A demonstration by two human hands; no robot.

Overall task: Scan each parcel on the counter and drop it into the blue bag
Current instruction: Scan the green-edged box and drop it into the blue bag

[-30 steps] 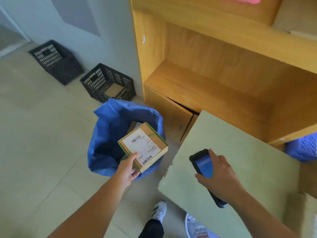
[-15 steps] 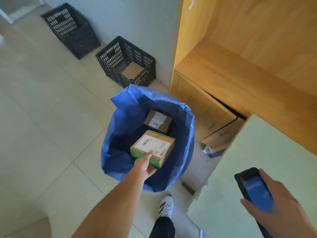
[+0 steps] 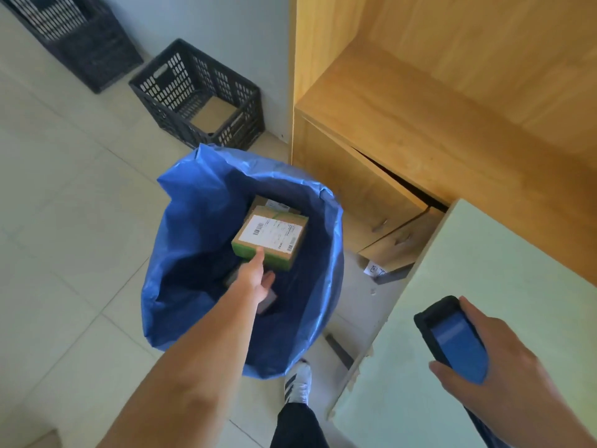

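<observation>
head view — we see the left hand (image 3: 255, 279) inside the mouth of the blue bag (image 3: 181, 221), thumb on the near top edge of a labelled parcel (image 3: 271, 236), fingers beneath, pinching it above other boxes (image 3: 277, 205) in the bag. the right hand (image 3: 504, 367) is wrapped round a black scanner (image 3: 452, 337) — blue screen up, over the pale green counter (image 3: 484, 270).
</observation>
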